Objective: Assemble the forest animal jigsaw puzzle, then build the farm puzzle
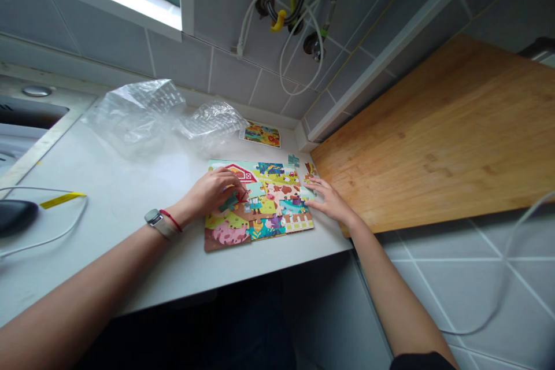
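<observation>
**Puzzle:** farm jigsaw puzzle (260, 225) is lying flat on the white countertop (108, 196), barn, cow + pig art showing, right next to the wood board

**L hand:** left hand (212, 192) is working over the barn end, fingers curled, prob clenching a teal puzzle piece (228, 203)

**R hand:** right hand (330, 201) is resting open, fingertips (313, 186) touching the puzzle's right edge, not grasping anything

**Loose pc:** small teal piece (293, 160) is sitting just above the puzzle

**Nearby:** printed picture card (261, 134) is lying past the puzzle, crumpled clear plastic bag (147, 115) spreading out to its left

**L wrist:** smartwatch (158, 224) + red string bracelet (171, 219) are sitting there

**Around:** bamboo butcher-block board (433, 133) is lying on the right, steel sink (30, 121) is showing far left, hoses (295, 11) are hanging on the tiled wall (225, 75)
</observation>
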Available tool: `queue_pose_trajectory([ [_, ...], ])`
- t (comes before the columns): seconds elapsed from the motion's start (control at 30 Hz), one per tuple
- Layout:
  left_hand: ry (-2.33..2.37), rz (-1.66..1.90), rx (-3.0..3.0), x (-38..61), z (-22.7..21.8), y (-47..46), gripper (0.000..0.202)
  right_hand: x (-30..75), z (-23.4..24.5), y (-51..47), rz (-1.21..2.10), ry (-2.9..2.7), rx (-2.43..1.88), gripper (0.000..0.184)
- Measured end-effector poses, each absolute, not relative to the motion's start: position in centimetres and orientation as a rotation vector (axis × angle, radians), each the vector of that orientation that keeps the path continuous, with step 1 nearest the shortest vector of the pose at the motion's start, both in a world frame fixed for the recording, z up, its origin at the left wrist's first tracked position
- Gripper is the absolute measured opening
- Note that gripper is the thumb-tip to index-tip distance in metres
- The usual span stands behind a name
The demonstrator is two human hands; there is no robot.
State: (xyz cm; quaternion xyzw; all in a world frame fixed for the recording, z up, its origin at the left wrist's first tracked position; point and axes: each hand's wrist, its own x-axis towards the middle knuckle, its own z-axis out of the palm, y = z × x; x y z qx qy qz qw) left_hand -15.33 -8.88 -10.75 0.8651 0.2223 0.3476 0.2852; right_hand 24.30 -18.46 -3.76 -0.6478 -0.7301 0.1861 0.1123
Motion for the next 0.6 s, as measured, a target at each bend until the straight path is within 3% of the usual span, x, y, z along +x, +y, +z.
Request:
queue_pose_trajectory([
  [0.6,0.849,1.062,2.298,-15.4,-11.6,-8.9,0.031,20.5,-4.7,-9.9,0.495,-2.223,-1.740,0.052],
])
